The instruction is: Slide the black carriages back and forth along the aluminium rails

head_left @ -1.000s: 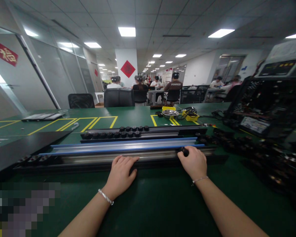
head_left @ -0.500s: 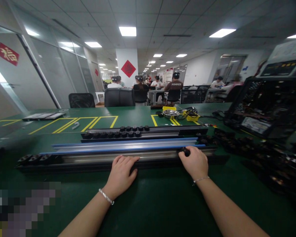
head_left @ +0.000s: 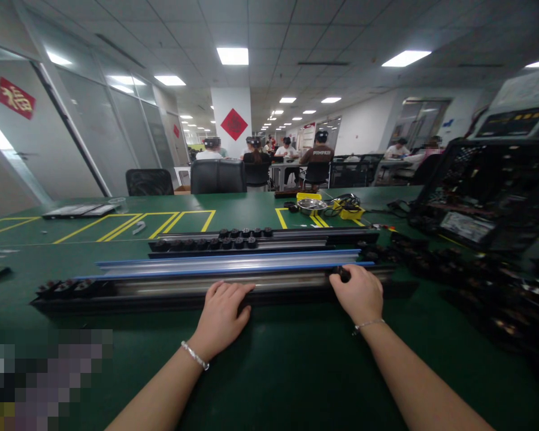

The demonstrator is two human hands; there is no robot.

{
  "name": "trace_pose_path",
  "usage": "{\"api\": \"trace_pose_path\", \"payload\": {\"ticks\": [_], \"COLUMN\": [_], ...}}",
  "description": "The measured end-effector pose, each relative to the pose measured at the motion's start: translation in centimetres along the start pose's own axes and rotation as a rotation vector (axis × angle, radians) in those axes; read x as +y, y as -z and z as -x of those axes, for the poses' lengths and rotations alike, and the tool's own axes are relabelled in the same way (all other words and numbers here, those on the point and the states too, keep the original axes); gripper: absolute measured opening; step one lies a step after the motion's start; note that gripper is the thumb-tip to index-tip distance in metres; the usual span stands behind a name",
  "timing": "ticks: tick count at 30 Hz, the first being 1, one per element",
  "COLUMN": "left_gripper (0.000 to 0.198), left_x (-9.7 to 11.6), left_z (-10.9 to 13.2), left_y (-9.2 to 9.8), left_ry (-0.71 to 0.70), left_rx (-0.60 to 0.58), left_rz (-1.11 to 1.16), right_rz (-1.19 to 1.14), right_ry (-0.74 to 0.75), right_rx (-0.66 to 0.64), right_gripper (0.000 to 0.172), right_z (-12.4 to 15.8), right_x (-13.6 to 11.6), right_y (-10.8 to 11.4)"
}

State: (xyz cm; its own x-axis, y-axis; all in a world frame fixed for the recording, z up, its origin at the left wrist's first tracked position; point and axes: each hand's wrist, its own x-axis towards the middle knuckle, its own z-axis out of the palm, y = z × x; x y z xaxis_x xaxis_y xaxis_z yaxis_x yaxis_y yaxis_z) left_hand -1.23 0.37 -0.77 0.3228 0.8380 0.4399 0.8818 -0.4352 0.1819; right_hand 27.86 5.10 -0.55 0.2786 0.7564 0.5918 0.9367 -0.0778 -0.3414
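Observation:
A long black and silver metal rail [head_left: 161, 288] lies across the green table in front of me. My left hand [head_left: 222, 314] rests flat on its near edge, fingers spread. My right hand [head_left: 359, 293] is closed around a small black roller [head_left: 342, 273] that sits in the rail's groove. More black rollers [head_left: 67, 287] sit at the rail's left end. Behind lie a blue-edged silver rail [head_left: 229, 262] and a further black rail [head_left: 260, 240] carrying a row of rollers.
A heap of loose black rollers [head_left: 467, 281] covers the table at the right, below a black open machine frame [head_left: 489, 191]. A metal bowl [head_left: 311, 206] and yellow boxes stand at the back. Several people sit at far tables. Office chairs [head_left: 218, 176] stand behind the table.
My right hand has slid slightly to the right along the rail with the roller. A dark flat panel at the left has gone out of view. My left hand has stayed put.

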Motion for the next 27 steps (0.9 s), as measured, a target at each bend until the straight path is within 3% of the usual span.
{"api": "trace_pose_path", "payload": {"ticks": [27], "left_gripper": [0.038], "left_x": [-0.04], "left_z": [0.1], "left_y": [0.08], "left_ry": [-0.001], "left_rx": [0.008], "left_rz": [0.002], "right_rz": [0.054], "right_ry": [-0.095], "right_rx": [-0.012], "right_gripper": [0.027], "right_z": [-0.36], "right_x": [0.42], "right_y": [0.45]}}
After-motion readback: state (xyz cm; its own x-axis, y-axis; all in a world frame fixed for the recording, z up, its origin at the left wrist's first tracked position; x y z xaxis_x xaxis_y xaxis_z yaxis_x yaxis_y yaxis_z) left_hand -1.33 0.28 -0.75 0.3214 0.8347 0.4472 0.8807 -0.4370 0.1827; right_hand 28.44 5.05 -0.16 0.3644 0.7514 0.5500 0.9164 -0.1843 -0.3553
